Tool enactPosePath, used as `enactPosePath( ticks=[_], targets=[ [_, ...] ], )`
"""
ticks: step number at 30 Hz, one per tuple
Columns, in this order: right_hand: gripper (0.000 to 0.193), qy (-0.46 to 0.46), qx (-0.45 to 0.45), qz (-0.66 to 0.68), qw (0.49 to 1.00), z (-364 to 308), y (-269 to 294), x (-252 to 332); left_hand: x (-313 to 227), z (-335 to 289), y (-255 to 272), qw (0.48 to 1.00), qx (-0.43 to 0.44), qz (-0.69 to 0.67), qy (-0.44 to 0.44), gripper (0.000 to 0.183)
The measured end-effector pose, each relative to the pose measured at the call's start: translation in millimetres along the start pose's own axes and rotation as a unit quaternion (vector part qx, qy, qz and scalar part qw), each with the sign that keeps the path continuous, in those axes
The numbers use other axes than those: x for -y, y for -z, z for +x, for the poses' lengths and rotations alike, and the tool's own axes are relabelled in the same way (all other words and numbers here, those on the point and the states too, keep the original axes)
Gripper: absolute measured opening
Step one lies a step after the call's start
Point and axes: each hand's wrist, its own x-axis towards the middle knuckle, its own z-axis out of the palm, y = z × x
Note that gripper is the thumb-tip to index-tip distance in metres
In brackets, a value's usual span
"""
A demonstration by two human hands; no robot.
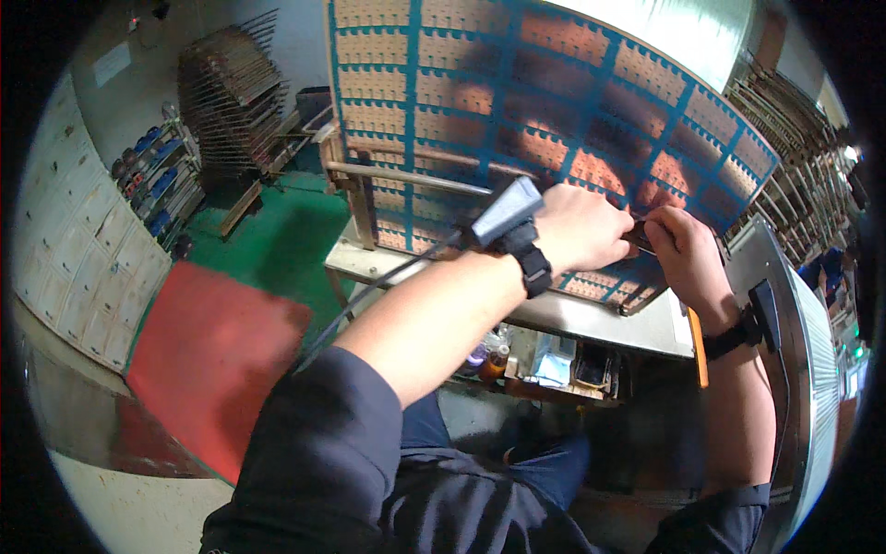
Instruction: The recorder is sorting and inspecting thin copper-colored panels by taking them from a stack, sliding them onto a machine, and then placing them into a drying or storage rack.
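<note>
A large framed panel (pixel 461 51), copper-coloured with a teal grid and rows of small notched shapes, stands tilted in front of me. My left hand (pixel 586 226) reaches across to the panel's lower right part, its fingers curled and closed. Close beside it my right hand (pixel 685 247) is closed too, thumb against fingers. A small dark object (pixel 639 238) shows between the two hands, its kind too hidden to tell. The fingertips of both hands meet around it, near the panel's surface. Shadows of my hands and arms fall over the panel.
A wooden rail (pixel 406 175) crosses the panel over a white bench (pixel 572 312). Below sits a shelf (pixel 554 386) with bottles and small boxes. At right stands a metal-framed lit panel (pixel 798 351). Left are lockers (pixel 78 240), a red mat (pixel 217 360) and racks (pixel 231 102).
</note>
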Motion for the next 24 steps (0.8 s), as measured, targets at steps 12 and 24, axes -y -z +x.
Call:
enactPosePath(
  ticks=[12, 24],
  targets=[
    [0.037, -0.201, 0.043, -0.138, 0.969, 21, -15, 32, 3, 5, -19, 0.997, -0.044, 0.059, 0.018, 0.033],
    [0.028, -0.266, -0.034, -0.098, 0.958, 25, -25, 36, 8, 10, -36, 0.992, -0.094, 0.084, 0.018, 0.027]
  ],
)
